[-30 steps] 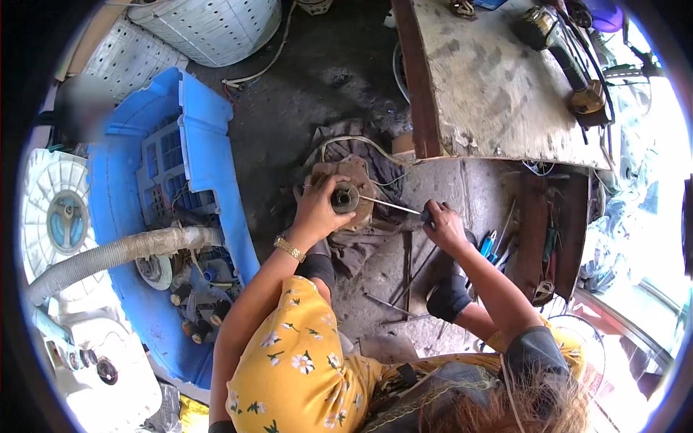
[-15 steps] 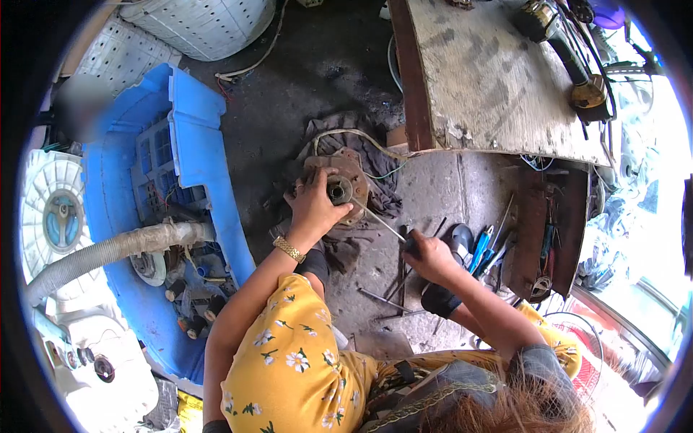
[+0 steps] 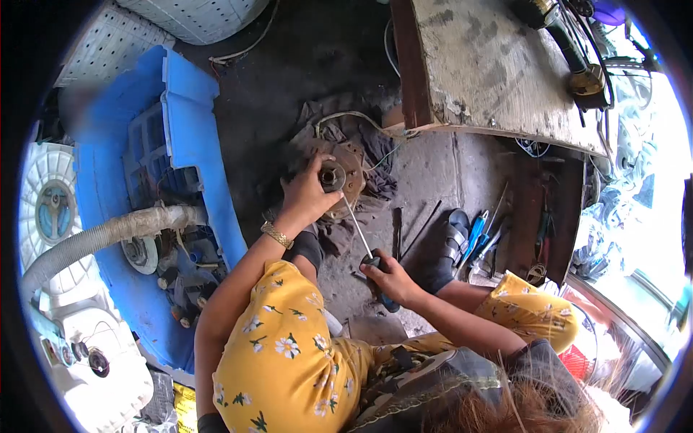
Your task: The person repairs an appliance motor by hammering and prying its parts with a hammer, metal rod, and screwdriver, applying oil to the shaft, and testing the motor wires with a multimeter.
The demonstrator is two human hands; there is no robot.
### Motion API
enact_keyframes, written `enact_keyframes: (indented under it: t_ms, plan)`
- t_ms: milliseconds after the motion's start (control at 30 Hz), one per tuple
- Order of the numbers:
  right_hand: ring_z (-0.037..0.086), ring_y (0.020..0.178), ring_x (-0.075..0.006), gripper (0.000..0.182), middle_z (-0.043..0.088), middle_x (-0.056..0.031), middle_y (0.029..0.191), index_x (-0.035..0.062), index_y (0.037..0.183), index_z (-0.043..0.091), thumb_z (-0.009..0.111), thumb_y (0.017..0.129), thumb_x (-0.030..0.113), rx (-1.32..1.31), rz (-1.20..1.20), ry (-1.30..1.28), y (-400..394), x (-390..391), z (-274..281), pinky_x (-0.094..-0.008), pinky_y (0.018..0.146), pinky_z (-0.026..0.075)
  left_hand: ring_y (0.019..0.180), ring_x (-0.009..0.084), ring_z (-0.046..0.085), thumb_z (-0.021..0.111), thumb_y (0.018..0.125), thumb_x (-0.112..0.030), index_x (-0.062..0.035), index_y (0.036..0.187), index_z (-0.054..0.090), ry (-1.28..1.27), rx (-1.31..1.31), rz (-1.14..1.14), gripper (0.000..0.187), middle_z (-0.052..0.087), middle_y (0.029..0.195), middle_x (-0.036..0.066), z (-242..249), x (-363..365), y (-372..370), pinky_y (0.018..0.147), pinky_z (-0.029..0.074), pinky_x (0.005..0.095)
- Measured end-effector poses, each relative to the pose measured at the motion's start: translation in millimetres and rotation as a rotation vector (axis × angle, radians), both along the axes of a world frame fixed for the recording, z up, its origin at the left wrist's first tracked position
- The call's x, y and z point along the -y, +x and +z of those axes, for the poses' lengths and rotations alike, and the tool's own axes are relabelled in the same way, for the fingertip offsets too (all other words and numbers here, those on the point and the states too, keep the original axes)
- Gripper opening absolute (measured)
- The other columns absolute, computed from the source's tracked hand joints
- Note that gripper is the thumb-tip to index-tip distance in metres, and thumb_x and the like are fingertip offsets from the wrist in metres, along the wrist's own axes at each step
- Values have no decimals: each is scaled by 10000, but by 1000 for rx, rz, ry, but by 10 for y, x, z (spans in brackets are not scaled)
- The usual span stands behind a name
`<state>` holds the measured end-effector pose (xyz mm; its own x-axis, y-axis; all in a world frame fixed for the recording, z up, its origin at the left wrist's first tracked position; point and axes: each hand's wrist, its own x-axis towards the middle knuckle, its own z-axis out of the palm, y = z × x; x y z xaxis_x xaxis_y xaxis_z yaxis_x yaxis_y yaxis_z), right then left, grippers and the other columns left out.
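Observation:
A rusty, rounded metal motor part lies on a dark cloth on the floor. My left hand grips a round metal ring at the part's left side, thumb and fingers around its rim. The fingers of my right hand are wrapped round the dark handle of a long screwdriver. Its shaft slants up to the left, and the tip is at the lower edge of the ring, near my left thumb. A pale cable runs from the part towards the bench.
A blue plastic tub with a grey corrugated hose stands at the left. A wooden bench with a power tool is at the upper right. Hand tools lie on the floor beside my sandalled foot.
My right hand has moved down and left with the screwdriver, whose shaft is now steeper. My left hand remains at the ring. The whole view has shifted slightly.

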<state>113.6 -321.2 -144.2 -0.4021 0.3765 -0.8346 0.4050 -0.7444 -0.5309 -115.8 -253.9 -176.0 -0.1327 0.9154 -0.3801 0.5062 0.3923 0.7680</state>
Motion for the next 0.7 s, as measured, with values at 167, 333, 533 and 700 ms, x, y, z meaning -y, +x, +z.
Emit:
enact_keyframes:
  t_ms: [167, 333, 533, 700]
  plan:
    - [443, 487, -102, 228, 465, -5, 590, 37, 948, 447, 582, 865, 201, 51, -33, 28, 112, 234, -101, -274, 434, 364, 1089, 349, 506, 713, 658, -242, -122, 1226, 389, 97, -112, -226, 665, 552, 1131, 184, -87, 66, 91, 908, 396, 411]
    - [524, 526, -149, 309, 554, -79, 635, 12, 916, 473, 627, 815, 260, 202, 125, 230, 271, 227, -528, -307, 487, 424, 1178, 284, 452, 693, 709, -243, -91, 1346, 316, 40, 228, -365, 756, 470, 1270, 184, 147, 188, -234, 1001, 332, 351]
    - [592, 794, -369, 423, 609, -204, 815, -7, 961, 492, 626, 777, 350, 397, 265, 608, 207, 71, -957, -411, 698, 457, 1087, 145, 475, 631, 820, -181, -108, 1295, 439, 80, 451, -100, 517, 512, 1209, 72, 661, 583, -891, 928, 388, 291]
    - [590, 616, -219, 350, 595, -119, 708, 17, 943, 488, 632, 790, 297, 288, 108, 512, -3, 127, -945, -351, 565, 469, 993, 131, 502, 616, 820, -192, -97, 1253, 480, 293, 204, 2, 464, 543, 1130, 51, 1366, 835, -1411, 852, 410, 278]
